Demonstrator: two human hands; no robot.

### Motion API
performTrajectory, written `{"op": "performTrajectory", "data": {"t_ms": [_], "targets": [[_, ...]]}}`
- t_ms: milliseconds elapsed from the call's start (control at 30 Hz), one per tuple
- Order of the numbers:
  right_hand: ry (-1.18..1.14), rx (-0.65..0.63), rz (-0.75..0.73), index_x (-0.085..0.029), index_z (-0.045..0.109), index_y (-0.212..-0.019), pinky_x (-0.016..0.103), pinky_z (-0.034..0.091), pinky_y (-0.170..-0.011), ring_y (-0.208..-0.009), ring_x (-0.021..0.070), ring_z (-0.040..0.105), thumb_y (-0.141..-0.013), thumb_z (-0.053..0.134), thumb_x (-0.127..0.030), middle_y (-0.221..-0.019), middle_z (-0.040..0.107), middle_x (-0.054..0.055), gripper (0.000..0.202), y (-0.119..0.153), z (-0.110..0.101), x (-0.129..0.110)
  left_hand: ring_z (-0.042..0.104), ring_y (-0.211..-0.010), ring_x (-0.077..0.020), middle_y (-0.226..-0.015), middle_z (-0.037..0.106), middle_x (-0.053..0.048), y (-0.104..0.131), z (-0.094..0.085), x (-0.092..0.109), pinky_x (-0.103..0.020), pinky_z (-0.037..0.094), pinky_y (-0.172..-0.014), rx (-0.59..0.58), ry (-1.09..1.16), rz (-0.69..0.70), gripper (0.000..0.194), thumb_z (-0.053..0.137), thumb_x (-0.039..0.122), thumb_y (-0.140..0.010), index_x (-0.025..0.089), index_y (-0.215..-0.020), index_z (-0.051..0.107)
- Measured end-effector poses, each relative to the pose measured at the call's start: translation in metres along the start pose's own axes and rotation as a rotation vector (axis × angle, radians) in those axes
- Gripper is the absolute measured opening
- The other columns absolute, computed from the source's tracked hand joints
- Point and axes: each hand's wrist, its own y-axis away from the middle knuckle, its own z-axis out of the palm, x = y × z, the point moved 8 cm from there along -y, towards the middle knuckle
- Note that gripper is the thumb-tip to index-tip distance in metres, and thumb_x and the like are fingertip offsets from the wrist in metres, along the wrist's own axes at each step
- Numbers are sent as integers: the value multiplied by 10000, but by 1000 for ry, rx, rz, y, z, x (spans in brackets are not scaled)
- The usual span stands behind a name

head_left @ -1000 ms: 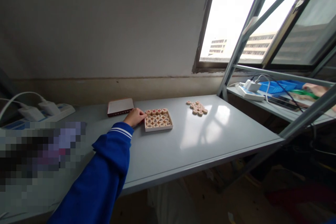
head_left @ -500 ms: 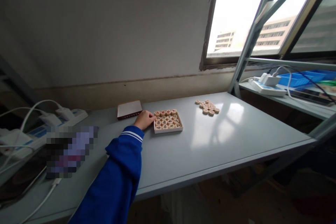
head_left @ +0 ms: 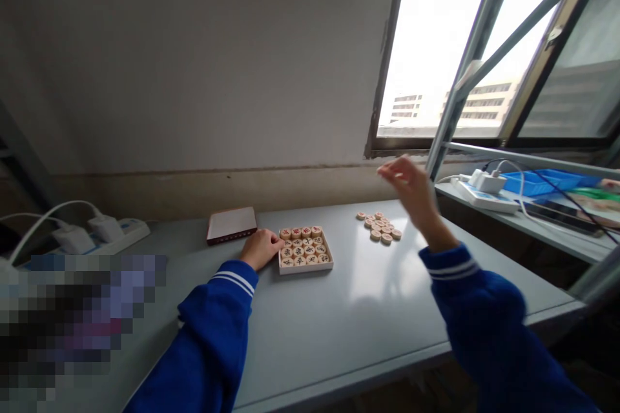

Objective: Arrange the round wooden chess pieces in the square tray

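Observation:
Xiangqi pieces point(head_left: 303, 250), round wooden discs with red or black characters, stand in rows in a shallow white box point(head_left: 306, 268) at mid-table. My left hand point(head_left: 261, 249) is closed, its fingertips pinching the left rim of this box. To the right, more discs lie loose in a pile point(head_left: 381, 228) on the tabletop. Above and beyond that pile my right hand point(head_left: 411, 190) is raised in the air, slightly blurred. Its fingers are bent and a little apart, and nothing shows between them.
A dark-red box lid point(head_left: 231, 226) with a white inside lies behind my left hand. At the left are a power strip point(head_left: 133, 231) with plugs and cables, and a pixelated patch. A metal shelf at the right bears another power strip point(head_left: 484, 196) and blue trays point(head_left: 537, 182).
My right hand has come into view from the right, raised over the table. My left hand stays at the box. The camera has tilted up slightly, so the table sits lower in view.

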Motion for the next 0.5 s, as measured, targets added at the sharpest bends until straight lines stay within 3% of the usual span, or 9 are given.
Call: {"op": "performTrajectory", "data": {"t_ms": [100, 233, 333, 500], "targets": [[201, -147, 153, -180, 602, -866, 351, 399, -779, -828, 172, 531, -884, 407, -332, -849, 618, 61, 248, 13, 49, 23, 510, -542, -142, -577, 634, -70, 0, 0, 1, -248, 282, -524, 8, -8, 0, 290, 466, 312, -714, 161, -524, 624], [367, -302, 202, -163, 616, -889, 431, 264, -871, -1002, 256, 432, -770, 518, -215, -1033, 589, 127, 163, 37, 95, 45, 485, -508, -134, -532, 615, -59, -2, 3, -1, -253, 282, -525, 6, -5, 16, 301, 454, 296, -712, 165, -491, 610], [427, -405, 198, -138, 630, -747, 453, 222, -874, -988, 271, 426, -743, 499, -154, -969, 592, 155, 131, 45, 106, 57, 483, -519, -134, -530, 608, -55, -5, 5, -3, -256, 290, -538, -2, 21, 39, 299, 447, 286, -711, 158, -494, 608], [440, -477, 194, -123, 641, -758, 450, 249, -843, -916, 258, 473, -790, 432, -133, -894, 606, 152, 211, 45, 102, 60, 477, -520, -134, -503, 578, -37, -7, 8, -4, -258, 313, -569, -26, 82, 71, 346, 409, 301, -738, 157, -462, 563]]}}
